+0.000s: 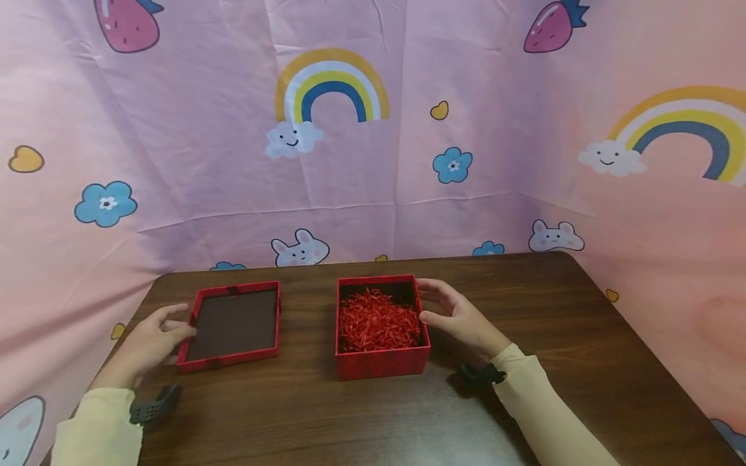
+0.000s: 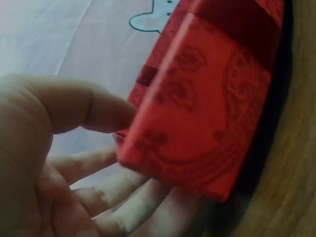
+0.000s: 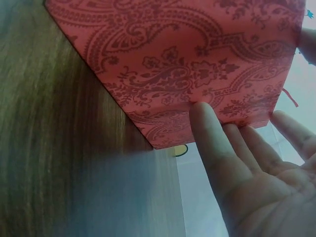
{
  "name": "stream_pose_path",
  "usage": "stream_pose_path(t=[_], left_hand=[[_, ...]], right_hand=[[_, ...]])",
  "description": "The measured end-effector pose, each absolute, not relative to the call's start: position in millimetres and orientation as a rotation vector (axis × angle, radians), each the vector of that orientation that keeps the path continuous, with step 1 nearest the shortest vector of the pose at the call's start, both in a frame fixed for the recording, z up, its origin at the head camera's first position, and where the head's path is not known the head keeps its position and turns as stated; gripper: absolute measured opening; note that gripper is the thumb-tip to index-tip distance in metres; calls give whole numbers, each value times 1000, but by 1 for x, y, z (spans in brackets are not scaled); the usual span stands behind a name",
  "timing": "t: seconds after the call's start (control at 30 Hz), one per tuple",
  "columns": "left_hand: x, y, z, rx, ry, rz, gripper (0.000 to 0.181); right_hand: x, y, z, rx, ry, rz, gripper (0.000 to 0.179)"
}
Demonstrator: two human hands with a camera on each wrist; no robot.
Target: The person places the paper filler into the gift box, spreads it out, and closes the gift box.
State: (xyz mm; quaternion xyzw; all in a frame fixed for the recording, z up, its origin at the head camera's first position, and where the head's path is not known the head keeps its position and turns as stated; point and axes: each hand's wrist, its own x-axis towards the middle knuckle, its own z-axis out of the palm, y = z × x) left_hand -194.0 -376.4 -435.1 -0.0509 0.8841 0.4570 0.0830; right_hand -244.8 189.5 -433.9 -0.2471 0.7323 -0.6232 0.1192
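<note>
To the left, a shallow red box lid [image 1: 236, 327] lies with its dark inside facing up. My left hand [image 1: 142, 343] grips its left edge, thumb at the rim and fingers reaching beneath the patterned side [image 2: 197, 103]. A deeper red box [image 1: 381, 364] stands upright near the middle, holding a heap of red shredded paper [image 1: 379, 320]. Against this box's right side is my right hand [image 1: 463, 320], its fairly straight fingers [image 3: 215, 138] touching the paisley-patterned wall [image 3: 192, 69]. The thumb is by the box's rim.
Both box parts rest on a dark wood-grain table [image 1: 303, 408]. Behind it hangs a pink and purple cloth [image 1: 361, 175] printed with rainbows and flowers, which also runs along both sides. Each wrist wears a black band.
</note>
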Motion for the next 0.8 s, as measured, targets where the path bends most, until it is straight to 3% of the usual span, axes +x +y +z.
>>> stream_pose_path(t=[0.43,0.8], left_hand=[[-197,-372,-439,-160,2526,1498,67],[-216,-343,-411,-97,2562,1652,65]], right_hand=[[-245,189,-436,-764,2107,-1850,66],[-245,188,-435,-727,2108,-1833,65]])
